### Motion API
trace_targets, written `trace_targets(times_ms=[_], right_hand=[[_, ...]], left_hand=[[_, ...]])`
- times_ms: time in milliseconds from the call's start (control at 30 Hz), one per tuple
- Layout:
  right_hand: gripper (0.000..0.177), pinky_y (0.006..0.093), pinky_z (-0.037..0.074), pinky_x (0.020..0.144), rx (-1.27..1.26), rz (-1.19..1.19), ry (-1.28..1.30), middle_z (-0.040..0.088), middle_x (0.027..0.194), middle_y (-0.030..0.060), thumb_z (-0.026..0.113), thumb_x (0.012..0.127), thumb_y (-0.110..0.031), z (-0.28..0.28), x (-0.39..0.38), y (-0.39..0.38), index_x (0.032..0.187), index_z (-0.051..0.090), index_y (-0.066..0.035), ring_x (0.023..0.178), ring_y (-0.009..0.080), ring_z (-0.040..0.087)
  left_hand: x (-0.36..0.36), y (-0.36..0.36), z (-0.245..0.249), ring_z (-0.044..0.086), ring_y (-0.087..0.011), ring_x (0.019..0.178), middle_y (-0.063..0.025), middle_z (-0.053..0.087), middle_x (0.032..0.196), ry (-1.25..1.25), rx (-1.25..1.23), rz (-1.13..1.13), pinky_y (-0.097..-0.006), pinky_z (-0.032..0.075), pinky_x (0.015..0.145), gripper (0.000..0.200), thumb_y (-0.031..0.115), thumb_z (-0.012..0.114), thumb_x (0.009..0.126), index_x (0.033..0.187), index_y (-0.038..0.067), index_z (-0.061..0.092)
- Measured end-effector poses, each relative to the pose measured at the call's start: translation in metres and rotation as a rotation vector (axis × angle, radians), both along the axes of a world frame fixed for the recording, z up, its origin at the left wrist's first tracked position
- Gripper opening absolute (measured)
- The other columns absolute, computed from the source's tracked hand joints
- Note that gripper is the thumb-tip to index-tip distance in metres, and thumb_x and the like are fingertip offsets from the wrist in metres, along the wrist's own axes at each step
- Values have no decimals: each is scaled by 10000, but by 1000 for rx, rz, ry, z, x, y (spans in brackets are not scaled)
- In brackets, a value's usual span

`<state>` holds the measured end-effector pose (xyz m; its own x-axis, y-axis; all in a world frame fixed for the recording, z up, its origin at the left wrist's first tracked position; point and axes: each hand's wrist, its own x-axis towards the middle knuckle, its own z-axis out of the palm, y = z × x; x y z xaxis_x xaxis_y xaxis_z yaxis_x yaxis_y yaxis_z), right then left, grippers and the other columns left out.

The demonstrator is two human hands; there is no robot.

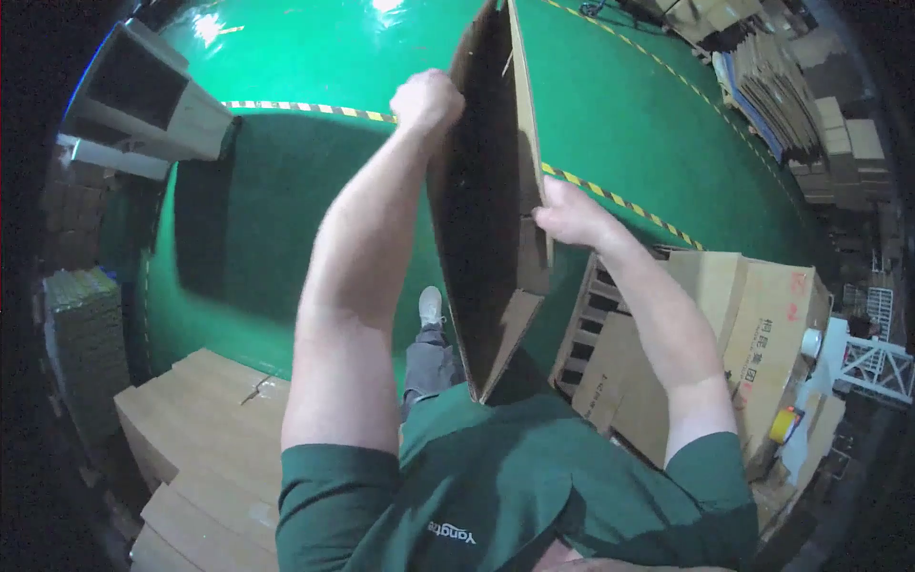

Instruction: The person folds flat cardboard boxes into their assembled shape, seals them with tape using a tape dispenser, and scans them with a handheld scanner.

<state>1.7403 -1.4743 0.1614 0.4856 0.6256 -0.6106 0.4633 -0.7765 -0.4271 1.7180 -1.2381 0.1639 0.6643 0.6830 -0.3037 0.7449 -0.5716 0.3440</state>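
Green floor (639, 114) spreads across the workshop, crossed by striped tape (624, 202) that seems to mark off lanes for walking and storage. Before us, off the floor and in front of the chest, hangs a carton (486, 191), its open side turned up towards us and its walls pressed into a narrow diamond around a dark interior. Our left hand (427, 99) is curled tight on the far part of its left edge, the fingertips hidden from view. Our right hand (572, 214) grips the opposite edge, nearer the body, thumb on the inner side and the other fingers out of sight behind the board. Gripping from both sides probably spreads the weight and steadies the loose walls.

At our left, cardboard (205, 419) lies in a stepped pile, likely flat to save room. At our right, printed boxes (762, 334) stand beside the slats of a pallet (577, 364), which presumably lifts goods off the ground. A yellow roll (785, 425) rests near a white frame (872, 360), within easy reach, we judge.
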Motion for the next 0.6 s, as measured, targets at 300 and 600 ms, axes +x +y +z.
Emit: trace_targets(times_ms=[300,600], right_hand=[[182,454,379,686,-74,221,19,541,910,174,423,851,-116,53,0,-96,971,499,-2,773,337,522],[372,483,414,687,-6,222,-187,612,925,298,495,917,-134,29,12,-150,1251,516,28,788,435,581]], left_hand=[[-35,112,-16,616,-360,1078,-159,665,1127,-27,41,306,-432,504,857,372,265,505,811,1076,80,689],[-15,75,-26,585,-358,1012,-141,585,1072,-105,100,-103,-454,472,817,541,283,564,704,1228,180,482]])
